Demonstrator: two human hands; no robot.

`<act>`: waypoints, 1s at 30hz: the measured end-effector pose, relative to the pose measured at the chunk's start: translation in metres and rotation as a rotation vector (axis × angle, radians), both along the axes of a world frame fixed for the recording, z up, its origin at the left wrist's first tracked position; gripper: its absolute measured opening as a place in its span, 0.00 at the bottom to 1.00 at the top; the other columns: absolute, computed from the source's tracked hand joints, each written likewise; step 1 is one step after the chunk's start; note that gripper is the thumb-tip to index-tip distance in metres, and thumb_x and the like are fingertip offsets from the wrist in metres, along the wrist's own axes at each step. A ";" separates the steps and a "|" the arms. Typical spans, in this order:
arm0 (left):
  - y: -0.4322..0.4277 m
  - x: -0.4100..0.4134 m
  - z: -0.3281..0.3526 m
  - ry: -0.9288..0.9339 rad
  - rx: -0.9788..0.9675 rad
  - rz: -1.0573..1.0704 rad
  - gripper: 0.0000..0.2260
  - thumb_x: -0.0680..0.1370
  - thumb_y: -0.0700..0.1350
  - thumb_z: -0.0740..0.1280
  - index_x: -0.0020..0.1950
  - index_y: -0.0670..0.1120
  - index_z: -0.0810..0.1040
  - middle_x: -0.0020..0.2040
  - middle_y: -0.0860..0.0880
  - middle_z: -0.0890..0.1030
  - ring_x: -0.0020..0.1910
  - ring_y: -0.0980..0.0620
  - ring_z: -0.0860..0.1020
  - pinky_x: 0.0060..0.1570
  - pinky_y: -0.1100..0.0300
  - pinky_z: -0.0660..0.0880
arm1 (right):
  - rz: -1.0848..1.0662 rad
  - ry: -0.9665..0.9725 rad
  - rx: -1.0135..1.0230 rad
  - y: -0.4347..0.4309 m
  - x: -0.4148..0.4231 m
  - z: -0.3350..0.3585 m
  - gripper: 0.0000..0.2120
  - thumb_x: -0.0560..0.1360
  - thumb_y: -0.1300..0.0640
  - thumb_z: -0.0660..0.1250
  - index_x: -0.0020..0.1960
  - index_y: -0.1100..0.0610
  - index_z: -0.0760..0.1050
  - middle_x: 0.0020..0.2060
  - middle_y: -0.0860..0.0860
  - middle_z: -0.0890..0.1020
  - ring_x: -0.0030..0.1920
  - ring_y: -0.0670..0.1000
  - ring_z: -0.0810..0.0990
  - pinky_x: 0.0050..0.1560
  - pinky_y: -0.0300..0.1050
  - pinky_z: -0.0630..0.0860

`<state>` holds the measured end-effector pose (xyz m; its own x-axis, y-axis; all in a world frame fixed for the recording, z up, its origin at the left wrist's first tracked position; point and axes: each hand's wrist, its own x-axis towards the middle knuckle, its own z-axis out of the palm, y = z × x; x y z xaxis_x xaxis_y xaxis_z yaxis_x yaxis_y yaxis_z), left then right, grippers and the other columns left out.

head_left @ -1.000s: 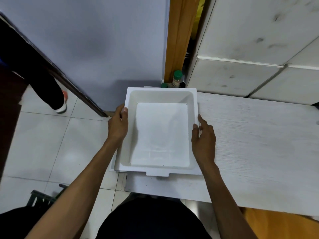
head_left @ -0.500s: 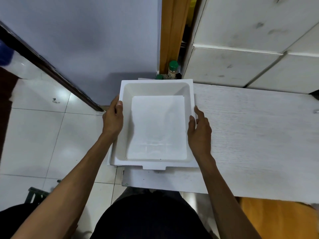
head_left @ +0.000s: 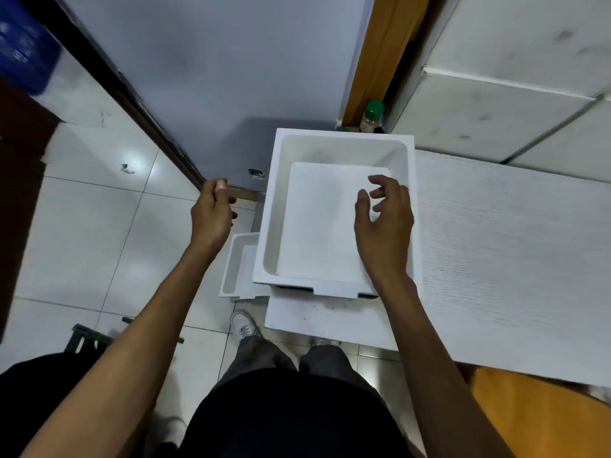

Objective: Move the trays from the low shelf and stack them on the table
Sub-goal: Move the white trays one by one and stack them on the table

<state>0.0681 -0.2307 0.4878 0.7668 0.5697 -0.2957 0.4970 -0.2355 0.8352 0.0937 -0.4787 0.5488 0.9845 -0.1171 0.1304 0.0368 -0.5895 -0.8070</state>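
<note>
A: The tray [head_left: 334, 213] sits at the tabletop's [head_left: 496, 259] left end, mid-frame, its near lip overhanging the edge. What changed?

B: Half a second ago both hands gripped its sides. Now the right hand [head_left: 383, 223] hovers above the tray's right side, fingers [head_left: 380, 183] loosely curled and holding nothing. The left hand [head_left: 211, 213] has swung out over the floor at centre left, also released.

A: So that tray looks delivered?

B: Likely. A second tray [head_left: 236, 266] shows lower down, left of the first, so another fetch probably follows.

A: Any writing?

B: None readable. The green-capped bottle [head_left: 372, 117] at upper centre has a label too small to make out.
</note>
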 end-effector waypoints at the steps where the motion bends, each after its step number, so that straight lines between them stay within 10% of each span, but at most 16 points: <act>1: 0.008 -0.003 0.001 0.003 -0.016 0.019 0.17 0.85 0.54 0.51 0.64 0.48 0.73 0.54 0.46 0.80 0.44 0.50 0.79 0.43 0.56 0.76 | 0.015 -0.001 0.022 0.012 -0.002 0.003 0.10 0.78 0.58 0.64 0.59 0.55 0.75 0.48 0.51 0.77 0.47 0.47 0.76 0.45 0.27 0.69; 16: 0.144 -0.062 -0.064 0.164 -0.198 0.090 0.13 0.84 0.52 0.55 0.58 0.48 0.76 0.45 0.51 0.80 0.39 0.52 0.78 0.40 0.58 0.75 | 0.173 0.028 0.035 0.207 -0.033 -0.036 0.10 0.80 0.63 0.58 0.57 0.59 0.77 0.50 0.52 0.80 0.45 0.42 0.76 0.45 0.31 0.71; 30: 0.189 -0.067 -0.239 0.275 -0.297 0.115 0.09 0.81 0.47 0.60 0.57 0.48 0.77 0.45 0.51 0.81 0.38 0.52 0.79 0.40 0.59 0.74 | -0.105 0.397 0.027 0.256 -0.038 -0.255 0.08 0.79 0.60 0.61 0.55 0.54 0.76 0.47 0.50 0.81 0.45 0.41 0.78 0.50 0.46 0.78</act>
<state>0.0008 -0.0415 0.2492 0.5726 0.5060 -0.6451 0.7201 0.0657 0.6908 0.0558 -0.2230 0.2938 0.9403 -0.2181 -0.2614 -0.3398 -0.5522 -0.7613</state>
